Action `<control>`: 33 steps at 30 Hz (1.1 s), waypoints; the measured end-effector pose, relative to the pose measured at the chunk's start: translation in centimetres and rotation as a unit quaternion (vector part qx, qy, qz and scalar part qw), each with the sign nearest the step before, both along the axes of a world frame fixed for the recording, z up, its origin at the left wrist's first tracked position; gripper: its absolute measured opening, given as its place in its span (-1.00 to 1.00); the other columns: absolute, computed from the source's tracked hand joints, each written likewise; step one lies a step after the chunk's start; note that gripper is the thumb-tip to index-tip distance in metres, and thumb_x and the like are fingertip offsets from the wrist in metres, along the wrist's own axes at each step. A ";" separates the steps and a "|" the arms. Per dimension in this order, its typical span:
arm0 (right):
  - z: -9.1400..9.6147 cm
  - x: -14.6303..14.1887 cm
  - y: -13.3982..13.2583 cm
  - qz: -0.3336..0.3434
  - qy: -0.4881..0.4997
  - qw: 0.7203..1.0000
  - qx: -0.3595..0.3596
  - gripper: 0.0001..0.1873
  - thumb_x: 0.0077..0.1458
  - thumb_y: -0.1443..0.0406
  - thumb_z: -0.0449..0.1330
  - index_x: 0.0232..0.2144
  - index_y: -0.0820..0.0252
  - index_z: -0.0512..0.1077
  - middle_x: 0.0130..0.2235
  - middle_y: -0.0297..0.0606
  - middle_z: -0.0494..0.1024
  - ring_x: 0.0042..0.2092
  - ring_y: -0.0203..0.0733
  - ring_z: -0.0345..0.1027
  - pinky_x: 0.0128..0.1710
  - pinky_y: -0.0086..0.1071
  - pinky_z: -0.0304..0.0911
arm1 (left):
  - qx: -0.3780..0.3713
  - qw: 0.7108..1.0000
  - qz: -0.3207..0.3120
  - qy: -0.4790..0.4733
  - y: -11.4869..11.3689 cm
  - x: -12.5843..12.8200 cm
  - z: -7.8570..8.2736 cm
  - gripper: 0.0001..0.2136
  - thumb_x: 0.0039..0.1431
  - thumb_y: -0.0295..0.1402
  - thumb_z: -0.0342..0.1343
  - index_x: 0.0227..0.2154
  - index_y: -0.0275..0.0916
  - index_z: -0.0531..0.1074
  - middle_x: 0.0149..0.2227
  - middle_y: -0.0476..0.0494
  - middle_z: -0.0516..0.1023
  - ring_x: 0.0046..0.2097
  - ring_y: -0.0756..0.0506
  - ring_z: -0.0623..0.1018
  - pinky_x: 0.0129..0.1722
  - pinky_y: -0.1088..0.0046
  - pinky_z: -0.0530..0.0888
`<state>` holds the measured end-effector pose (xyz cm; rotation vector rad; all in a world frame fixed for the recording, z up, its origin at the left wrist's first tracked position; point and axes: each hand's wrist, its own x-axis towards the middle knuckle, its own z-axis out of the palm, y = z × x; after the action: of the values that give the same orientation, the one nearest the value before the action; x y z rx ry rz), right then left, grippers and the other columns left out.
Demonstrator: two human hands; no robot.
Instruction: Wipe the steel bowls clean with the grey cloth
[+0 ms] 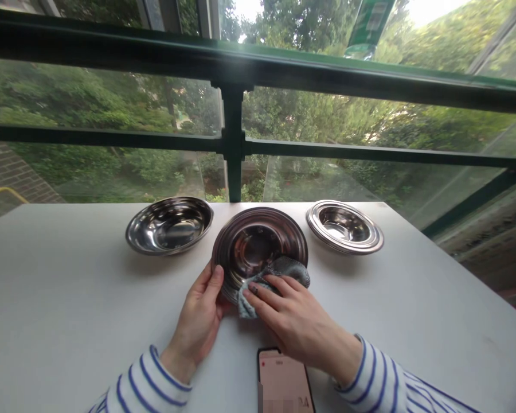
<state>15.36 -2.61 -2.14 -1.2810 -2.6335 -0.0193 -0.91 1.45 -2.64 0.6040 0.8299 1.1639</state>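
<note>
A shiny metal bowl [255, 246] with a wide rim is tilted toward me above the white table. My left hand [200, 315] grips its lower left edge, thumb on the rim and fingers behind. Under the fingers of my right hand [286, 307] is a grey-blue cloth [288, 269], pressed against the lower right of the bowl's rim. Part of the cloth is hidden by that hand. The underside of the bowl is out of sight.
On the white table [90, 310] stand a deep metal bowl [169, 226] at back left and a wide-rimmed metal bowl [345, 227] at back right. A phone [284, 381] lies near the front edge. Behind the table runs a dark green railing [232, 115] with glass.
</note>
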 end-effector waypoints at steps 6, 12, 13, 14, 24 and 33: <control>-0.8 -0.9 0.3 -0.006 0.018 0.999 0.032 -0.51 0.19 0.34 -0.04 0.18 0.29 0.10 0.13 -0.07 0.30 0.08 0.07 0.14 -0.01 -0.08 0.18 | 0.010 1.000 0.019 -0.005 0.1 0.4 0.0 -0.67 0.05 -0.30 0.17 -0.08 -0.13 0.45 -0.10 -0.11 0.56 -0.09 -0.10 0.52 -0.13 0.43 0.46; -0.9 -0.5 0.5 -0.006 0.022 0.999 0.047 -0.54 0.20 0.33 -0.01 0.15 0.27 0.15 0.07 -0.05 0.37 0.03 0.01 0.23 -0.07 -0.13 0.24 | 0.011 1.000 -0.015 0.011 0.2 0.3 0.2 -0.62 0.08 -0.28 0.14 0.00 -0.07 0.38 -0.01 -0.08 0.51 -0.04 -0.10 0.49 -0.08 0.40 0.44; -0.8 -0.3 0.5 -0.005 0.025 0.999 0.045 -0.55 0.21 0.33 -0.02 0.14 0.27 0.15 0.06 -0.04 0.38 0.02 0.00 0.24 -0.07 -0.13 0.25 | 0.016 1.000 -0.022 0.011 0.2 0.3 0.3 -0.61 0.09 -0.28 0.13 0.02 -0.05 0.36 0.02 -0.08 0.48 -0.03 -0.10 0.48 -0.07 0.39 0.43; -0.6 -0.1 0.5 -0.003 0.028 0.999 0.040 -0.56 0.22 0.33 -0.03 0.14 0.29 0.16 0.05 -0.04 0.38 0.02 0.00 0.24 -0.08 -0.13 0.26 | 0.023 0.999 -0.030 0.010 0.2 0.2 0.3 -0.59 0.10 -0.27 0.12 0.05 -0.05 0.33 0.05 -0.08 0.46 -0.01 -0.11 0.47 -0.05 0.38 0.42; 0.2 0.3 0.4 0.001 0.096 0.995 -0.032 -0.55 0.22 0.27 -0.04 0.15 0.24 0.14 0.06 -0.11 0.38 0.04 -0.04 0.19 -0.02 -0.18 0.20 | 0.011 0.998 -0.065 0.003 0.2 -0.2 0.2 -0.46 0.08 -0.24 0.12 0.15 -0.10 0.20 0.12 -0.16 0.38 0.07 -0.21 0.40 0.03 0.23 0.36; 1.6 0.9 0.2 -0.033 0.090 0.991 -0.089 -0.72 0.22 0.30 -0.05 -0.06 0.14 0.33 -0.11 -0.25 0.50 -0.03 -0.08 0.22 -0.06 -0.24 0.18 | 0.015 0.997 -0.057 0.047 0.0 0.1 0.3 -0.46 0.07 -0.19 0.12 0.13 -0.12 0.24 0.01 -0.17 0.49 -0.03 -0.21 0.50 -0.10 0.25 0.46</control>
<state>16.24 -2.36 -0.54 -1.3536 -2.4842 0.3125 -0.78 1.42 -2.38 0.7253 0.8485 1.0519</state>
